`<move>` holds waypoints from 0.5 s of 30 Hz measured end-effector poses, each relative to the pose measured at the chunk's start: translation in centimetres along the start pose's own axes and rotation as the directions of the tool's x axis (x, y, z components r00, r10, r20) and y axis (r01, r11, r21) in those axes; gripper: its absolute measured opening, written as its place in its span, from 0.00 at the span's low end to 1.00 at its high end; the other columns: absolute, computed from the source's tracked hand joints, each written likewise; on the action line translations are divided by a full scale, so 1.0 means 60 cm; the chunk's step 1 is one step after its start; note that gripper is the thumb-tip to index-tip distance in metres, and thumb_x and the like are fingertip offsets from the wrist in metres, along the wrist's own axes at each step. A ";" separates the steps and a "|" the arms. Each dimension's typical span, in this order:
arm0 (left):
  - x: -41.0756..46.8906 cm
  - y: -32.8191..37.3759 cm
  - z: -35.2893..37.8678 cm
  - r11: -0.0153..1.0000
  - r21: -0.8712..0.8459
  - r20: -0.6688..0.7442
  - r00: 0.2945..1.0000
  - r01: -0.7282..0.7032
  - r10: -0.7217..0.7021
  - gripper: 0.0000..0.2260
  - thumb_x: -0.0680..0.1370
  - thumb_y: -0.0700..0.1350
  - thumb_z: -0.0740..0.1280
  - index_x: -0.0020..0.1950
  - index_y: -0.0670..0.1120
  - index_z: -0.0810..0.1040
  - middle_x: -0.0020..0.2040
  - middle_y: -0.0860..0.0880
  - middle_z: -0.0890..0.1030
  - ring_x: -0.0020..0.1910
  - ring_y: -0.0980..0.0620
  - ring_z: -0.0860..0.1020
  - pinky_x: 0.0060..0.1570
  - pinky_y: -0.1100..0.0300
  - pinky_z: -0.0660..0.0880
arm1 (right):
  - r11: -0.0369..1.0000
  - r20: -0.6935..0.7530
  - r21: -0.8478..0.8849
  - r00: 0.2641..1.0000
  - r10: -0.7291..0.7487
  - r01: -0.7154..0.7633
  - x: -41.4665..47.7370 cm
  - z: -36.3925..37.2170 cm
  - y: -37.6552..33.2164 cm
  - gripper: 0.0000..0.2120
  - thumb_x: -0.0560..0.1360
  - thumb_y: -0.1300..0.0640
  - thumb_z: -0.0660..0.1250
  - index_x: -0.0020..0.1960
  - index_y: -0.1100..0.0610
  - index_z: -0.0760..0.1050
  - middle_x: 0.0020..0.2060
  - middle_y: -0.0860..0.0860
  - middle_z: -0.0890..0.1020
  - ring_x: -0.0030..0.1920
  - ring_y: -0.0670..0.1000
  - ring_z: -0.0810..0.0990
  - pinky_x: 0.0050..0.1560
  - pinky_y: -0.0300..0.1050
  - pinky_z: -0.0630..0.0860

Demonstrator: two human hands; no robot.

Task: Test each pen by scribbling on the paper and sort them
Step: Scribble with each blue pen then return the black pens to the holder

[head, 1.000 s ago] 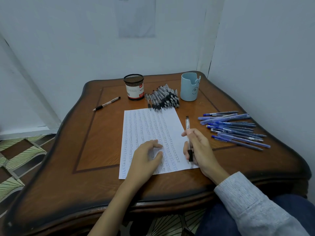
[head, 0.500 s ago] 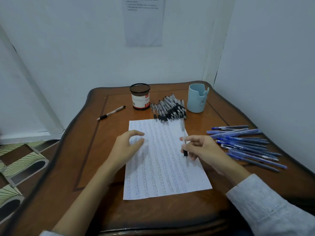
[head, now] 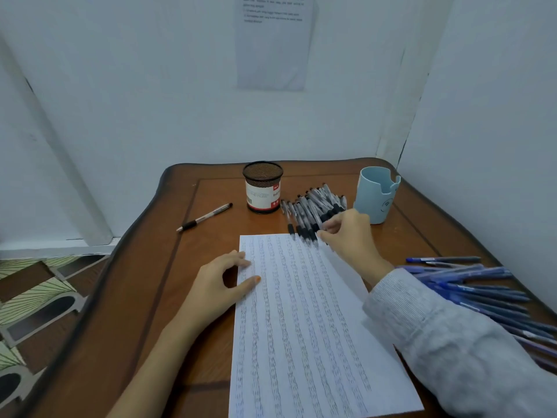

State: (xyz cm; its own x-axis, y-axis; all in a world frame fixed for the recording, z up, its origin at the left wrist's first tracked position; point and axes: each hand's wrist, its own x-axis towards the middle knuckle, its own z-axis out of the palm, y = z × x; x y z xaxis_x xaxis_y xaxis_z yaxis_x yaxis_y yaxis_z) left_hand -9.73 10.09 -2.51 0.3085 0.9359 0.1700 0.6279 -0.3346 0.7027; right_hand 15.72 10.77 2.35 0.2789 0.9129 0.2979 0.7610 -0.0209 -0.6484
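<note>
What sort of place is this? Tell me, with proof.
Probably an indoor work corner: a wooden table against white walls, a printed notice taped up, a black pen pile by a mesh holder.

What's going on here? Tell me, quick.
A person is sorting pens at a wooden table. The left hand rests on the left edge of the scribbled paper. The right hand reaches into the pile of black pens beyond the paper; whether it grips one is unclear. Blue pens lie heaped on the right, one lone pen on the left.

You see soft, dim, bluish light. Your right hand (head: 351, 236) looks blurry, and the table (head: 144, 267) edges bend.
</note>
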 end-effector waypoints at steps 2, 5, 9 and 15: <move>0.001 -0.002 0.001 1.000 -0.011 -0.011 1.000 -0.013 0.013 0.17 0.71 0.54 0.73 0.59 0.53 0.78 0.67 0.55 0.74 0.69 0.60 0.67 0.68 0.60 0.64 | 0.997 -0.007 -0.078 1.000 -0.021 0.020 0.022 0.022 -0.005 0.07 0.74 0.61 0.72 0.46 0.65 0.83 0.37 0.58 0.84 0.37 0.54 0.82 0.49 0.48 0.80; 0.002 -0.006 0.003 1.000 -0.017 -0.013 1.000 -0.020 0.020 0.18 0.71 0.55 0.73 0.59 0.53 0.78 0.67 0.56 0.74 0.68 0.63 0.66 0.67 0.63 0.63 | 0.974 0.005 -0.223 0.999 -0.039 0.039 0.047 0.047 -0.009 0.08 0.76 0.61 0.69 0.43 0.66 0.81 0.36 0.59 0.83 0.37 0.55 0.81 0.47 0.51 0.80; 0.002 -0.011 0.006 0.999 -0.029 -0.019 0.999 -0.031 0.031 0.17 0.71 0.55 0.73 0.58 0.54 0.78 0.67 0.56 0.74 0.67 0.66 0.65 0.65 0.68 0.62 | 0.947 0.025 -0.314 0.998 -0.065 0.069 0.064 0.066 -0.001 0.11 0.77 0.62 0.67 0.36 0.65 0.76 0.29 0.56 0.76 0.32 0.56 0.79 0.37 0.52 0.80; 0.000 -0.008 0.008 0.999 -0.027 -0.031 0.999 -0.032 0.031 0.16 0.71 0.55 0.73 0.57 0.56 0.78 0.67 0.57 0.74 0.68 0.64 0.66 0.66 0.65 0.63 | 0.953 0.082 -0.253 0.985 -0.150 0.166 0.075 0.071 -0.009 0.10 0.76 0.63 0.65 0.38 0.61 0.80 0.33 0.54 0.80 0.34 0.51 0.78 0.42 0.50 0.81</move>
State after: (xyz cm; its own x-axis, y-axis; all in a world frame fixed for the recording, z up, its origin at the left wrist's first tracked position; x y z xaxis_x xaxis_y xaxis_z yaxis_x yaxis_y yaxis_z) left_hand -9.72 10.23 -3.18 0.3056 0.9281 0.2126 0.5984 -0.3609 0.7153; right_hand 14.06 16.66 1.04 0.1127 0.9359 0.3338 0.9199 0.0288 -0.3911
